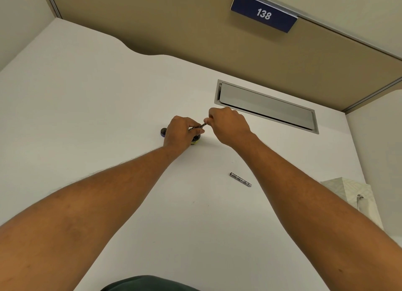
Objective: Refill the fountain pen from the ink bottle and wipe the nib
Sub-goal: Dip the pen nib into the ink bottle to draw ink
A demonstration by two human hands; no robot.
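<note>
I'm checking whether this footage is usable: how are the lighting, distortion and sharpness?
Head view: lighting is even and soft, with faint shadows on the desk. Wide-angle bending curves the partition and stretches the forearms. The pen between both hands is too small to resolve; the pen cap is soft.

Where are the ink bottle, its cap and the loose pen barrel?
ink bottle (pixel 195 140), head view, on its lower edge showing below the left hand.
bottle cap (pixel 163 131), head view, on its side wall, left of the left hand.
pen barrel (pixel 240 179), head view, mid-length on the metal tube.
</note>
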